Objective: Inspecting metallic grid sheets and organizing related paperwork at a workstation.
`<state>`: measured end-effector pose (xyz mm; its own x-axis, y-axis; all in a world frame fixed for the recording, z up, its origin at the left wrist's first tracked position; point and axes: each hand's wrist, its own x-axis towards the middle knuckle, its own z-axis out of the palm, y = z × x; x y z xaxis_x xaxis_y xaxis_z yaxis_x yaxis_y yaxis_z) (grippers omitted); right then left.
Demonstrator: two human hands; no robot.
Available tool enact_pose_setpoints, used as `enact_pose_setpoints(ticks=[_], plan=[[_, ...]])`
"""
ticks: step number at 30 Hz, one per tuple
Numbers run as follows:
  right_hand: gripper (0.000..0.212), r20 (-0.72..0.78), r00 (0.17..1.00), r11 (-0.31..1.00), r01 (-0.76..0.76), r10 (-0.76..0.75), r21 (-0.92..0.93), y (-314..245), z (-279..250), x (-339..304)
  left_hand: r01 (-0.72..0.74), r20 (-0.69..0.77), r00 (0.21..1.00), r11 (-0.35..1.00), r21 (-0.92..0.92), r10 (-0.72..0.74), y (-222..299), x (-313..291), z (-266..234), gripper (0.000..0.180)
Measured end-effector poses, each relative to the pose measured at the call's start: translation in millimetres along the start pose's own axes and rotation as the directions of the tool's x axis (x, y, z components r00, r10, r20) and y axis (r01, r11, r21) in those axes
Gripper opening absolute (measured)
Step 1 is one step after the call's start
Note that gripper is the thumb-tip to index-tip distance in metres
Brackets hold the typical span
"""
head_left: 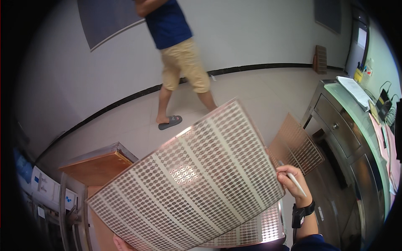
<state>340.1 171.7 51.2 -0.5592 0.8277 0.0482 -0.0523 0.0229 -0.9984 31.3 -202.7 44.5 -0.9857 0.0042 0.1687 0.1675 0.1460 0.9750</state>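
Observation:
A large circuit board panel, copper-edged with rows of small repeated shapes, is tilted up before me. Closed on its right edge, my right hand also holds a slim white pen; a black band circles that wrist. My left hand grips the panel's lower left edge, mostly cut off by the picture's bottom. Beneath the raised panel, part of a second similar panel shows, shining with reflected light.
Another copper panel stands by a metal desk with papers on its top. At left is a wooden-faced box. Beyond the panel, a person in a blue shirt and tan shorts walks along the wall.

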Motion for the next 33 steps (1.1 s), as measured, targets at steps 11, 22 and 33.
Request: enact_pose_setpoints(ticks=[11,22,33], plan=[[0.021,-0.005,0.978,0.827,0.178,-0.207,0.534,-27.5,34.0,17.7,0.764,0.928,0.372,0.578,-0.287,-0.031,-33.9,152.8,-88.6,0.038],[0.049,-0.074,0.997,0.838,0.044,-0.004,0.543,-43.3,48.2,4.6,0.629,0.701,0.712,0.469,-0.620,-0.029,-24.9,84.7,-74.4,0.044],[0.039,0.121,0.977,0.654,-0.209,0.178,0.727,-17.0,77.2,14.8,0.519,0.529,0.847,0.308,-0.797,-0.060,1.2,6.8,23.1,0.050]])
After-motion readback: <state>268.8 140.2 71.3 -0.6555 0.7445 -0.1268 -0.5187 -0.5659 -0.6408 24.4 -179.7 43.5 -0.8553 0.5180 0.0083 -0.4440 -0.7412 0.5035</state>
